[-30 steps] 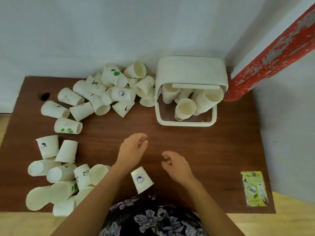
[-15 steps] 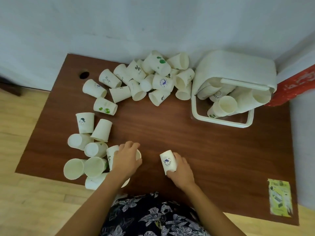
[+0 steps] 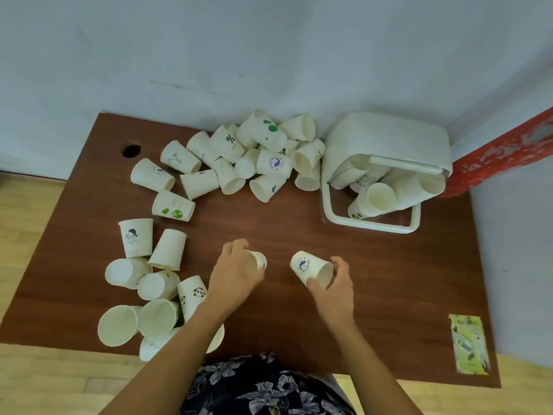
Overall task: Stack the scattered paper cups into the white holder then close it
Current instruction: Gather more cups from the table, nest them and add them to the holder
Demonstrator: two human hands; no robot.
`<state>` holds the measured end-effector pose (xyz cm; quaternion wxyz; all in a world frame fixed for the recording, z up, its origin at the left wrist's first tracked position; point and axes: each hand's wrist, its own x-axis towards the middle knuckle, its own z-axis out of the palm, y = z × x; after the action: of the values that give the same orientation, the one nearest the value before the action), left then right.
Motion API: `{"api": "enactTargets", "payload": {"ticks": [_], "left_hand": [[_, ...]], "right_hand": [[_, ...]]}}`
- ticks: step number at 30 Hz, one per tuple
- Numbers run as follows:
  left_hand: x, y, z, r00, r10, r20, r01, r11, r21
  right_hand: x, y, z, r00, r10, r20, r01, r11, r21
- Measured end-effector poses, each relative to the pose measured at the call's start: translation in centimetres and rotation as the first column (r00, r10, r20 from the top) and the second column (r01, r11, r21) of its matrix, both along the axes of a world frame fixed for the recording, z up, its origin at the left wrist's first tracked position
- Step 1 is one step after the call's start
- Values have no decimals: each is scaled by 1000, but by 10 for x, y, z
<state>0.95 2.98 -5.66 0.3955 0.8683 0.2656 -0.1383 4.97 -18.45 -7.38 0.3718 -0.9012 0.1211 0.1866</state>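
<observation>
A person in a dark floral garment [image 3: 257, 387] holds one paper cup in each hand above a brown tabletop [image 3: 299, 324]. The left hand [image 3: 235, 272] curls its fingers around a white cup [image 3: 259, 260], most of it hidden behind the knuckles. The right hand [image 3: 336, 284] pinches a cup with a blue emblem [image 3: 309, 266] between thumb and fingers, the cup tilted with its base toward the other hand; the two cups are near each other but apart. A white holder [image 3: 386, 139] stands at the far right corner with its lid raised, several nested cups [image 3: 378, 197] leaning inside. A heap of cups [image 3: 254, 157] lies just left of the holder against the wall, and another cluster [image 3: 149, 280] spreads along the tabletop's left side, some on their sides, some upside down. A yellow-green packet [image 3: 469, 344] lies at the near right edge.
</observation>
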Motion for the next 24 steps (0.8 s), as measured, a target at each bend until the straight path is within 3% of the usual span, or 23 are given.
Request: {"api": "enactTargets", "payload": {"ticks": [3, 11, 17, 24], "left_hand": [[23, -5, 14, 1000, -4, 6, 4, 1000, 4], [75, -38, 34, 973, -103, 208, 118, 991, -61], [103, -67, 48, 954, -74, 291, 120, 982, -144], [130, -85, 60, 931, -87, 355, 126, 988, -90]], "right_hand": [[17, -7, 14, 995, -84, 49, 82, 996, 24], [74, -49, 61, 938, -230, 260, 247, 968, -34], [124, -78, 89, 902, -198, 383, 239, 969, -60], [174, -74, 82, 922, -23, 386, 80, 988, -130]]}}
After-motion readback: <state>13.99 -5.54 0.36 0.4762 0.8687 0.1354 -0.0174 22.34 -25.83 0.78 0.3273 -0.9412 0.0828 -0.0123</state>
